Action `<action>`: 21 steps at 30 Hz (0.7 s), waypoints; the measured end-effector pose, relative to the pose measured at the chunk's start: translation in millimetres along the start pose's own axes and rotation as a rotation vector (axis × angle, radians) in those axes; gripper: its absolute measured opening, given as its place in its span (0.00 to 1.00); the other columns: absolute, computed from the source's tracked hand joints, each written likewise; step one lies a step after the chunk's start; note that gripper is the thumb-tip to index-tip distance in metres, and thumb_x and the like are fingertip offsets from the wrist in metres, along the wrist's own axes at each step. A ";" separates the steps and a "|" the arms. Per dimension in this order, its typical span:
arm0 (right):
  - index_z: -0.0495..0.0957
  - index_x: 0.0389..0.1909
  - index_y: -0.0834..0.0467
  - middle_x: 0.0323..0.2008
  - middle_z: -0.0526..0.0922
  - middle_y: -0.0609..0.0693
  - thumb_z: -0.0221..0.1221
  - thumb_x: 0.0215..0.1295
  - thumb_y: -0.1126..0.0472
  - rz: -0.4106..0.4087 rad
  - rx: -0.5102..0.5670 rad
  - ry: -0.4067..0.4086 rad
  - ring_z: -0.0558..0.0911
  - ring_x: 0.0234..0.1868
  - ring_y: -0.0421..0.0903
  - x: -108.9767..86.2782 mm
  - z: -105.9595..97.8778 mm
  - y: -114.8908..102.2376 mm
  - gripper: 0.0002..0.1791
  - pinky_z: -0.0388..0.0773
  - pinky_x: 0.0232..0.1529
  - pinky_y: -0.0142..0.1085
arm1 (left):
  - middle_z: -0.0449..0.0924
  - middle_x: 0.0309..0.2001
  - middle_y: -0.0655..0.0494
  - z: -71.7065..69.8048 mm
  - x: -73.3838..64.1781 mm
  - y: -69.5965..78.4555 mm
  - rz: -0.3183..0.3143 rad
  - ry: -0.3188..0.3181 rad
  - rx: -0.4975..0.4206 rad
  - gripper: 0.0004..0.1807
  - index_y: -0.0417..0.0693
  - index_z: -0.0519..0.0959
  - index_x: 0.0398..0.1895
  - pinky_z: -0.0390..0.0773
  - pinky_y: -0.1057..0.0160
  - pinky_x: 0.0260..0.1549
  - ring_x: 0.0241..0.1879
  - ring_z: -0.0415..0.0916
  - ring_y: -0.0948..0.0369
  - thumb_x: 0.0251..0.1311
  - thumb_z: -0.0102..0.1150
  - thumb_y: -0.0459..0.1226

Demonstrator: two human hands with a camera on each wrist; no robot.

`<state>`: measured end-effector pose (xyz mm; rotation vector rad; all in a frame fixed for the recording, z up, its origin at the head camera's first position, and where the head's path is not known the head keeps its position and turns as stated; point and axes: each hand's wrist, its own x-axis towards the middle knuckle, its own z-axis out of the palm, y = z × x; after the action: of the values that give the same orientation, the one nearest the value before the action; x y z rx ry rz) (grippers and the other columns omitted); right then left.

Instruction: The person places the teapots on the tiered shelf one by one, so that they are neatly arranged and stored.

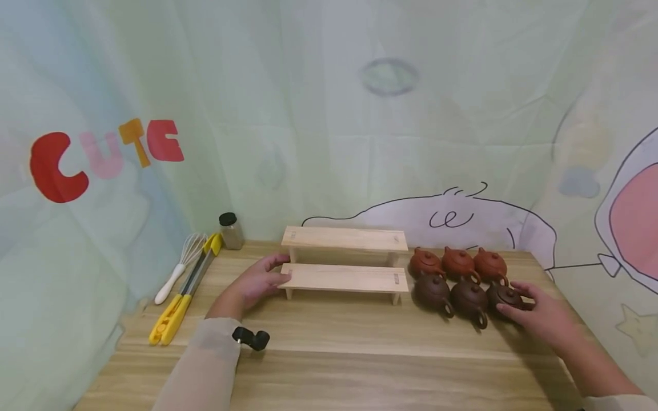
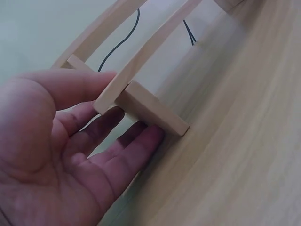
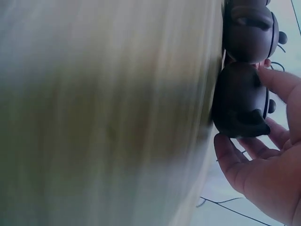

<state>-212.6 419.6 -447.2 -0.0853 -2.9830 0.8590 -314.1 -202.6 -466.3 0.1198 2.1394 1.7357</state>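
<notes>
My left hand (image 1: 261, 281) grips the left end of the front wooden display stand (image 1: 344, 277). In the left wrist view its thumb presses on top of the board (image 2: 141, 59), while the fingers curl beneath, by the stand's leg (image 2: 153, 108). A taller matching stand (image 1: 344, 238) is just behind. At the right, my right hand (image 1: 547, 317) holds a dark brown teapot (image 1: 502, 297), the rightmost of the front row. The right wrist view has the thumb and fingers around that teapot (image 3: 240, 99), beside another dark teapot (image 3: 249, 37).
Two more dark teapots (image 1: 469, 299) stand left of the held one, with three reddish teapots (image 1: 457, 262) behind. To the left lie a whisk (image 1: 177, 277) and yellow-handled tongs (image 1: 175, 314). A black-capped jar (image 1: 231, 233) stands by the curtain backdrop (image 1: 329, 142).
</notes>
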 end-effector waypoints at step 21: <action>0.61 0.79 0.69 0.73 0.66 0.80 0.68 0.72 0.42 0.039 0.049 0.007 0.68 0.70 0.79 -6.8 -12.2 -11.9 0.48 0.74 0.61 0.66 | 0.61 0.81 0.40 1.9 -4.0 -7.1 0.012 0.004 -0.027 0.35 0.44 0.63 0.80 0.78 0.44 0.71 0.71 0.75 0.45 0.76 0.63 0.42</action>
<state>-205.6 415.5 -430.7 -0.1448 -2.9610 0.9337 -308.5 -203.7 -472.5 0.1225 2.1218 1.7724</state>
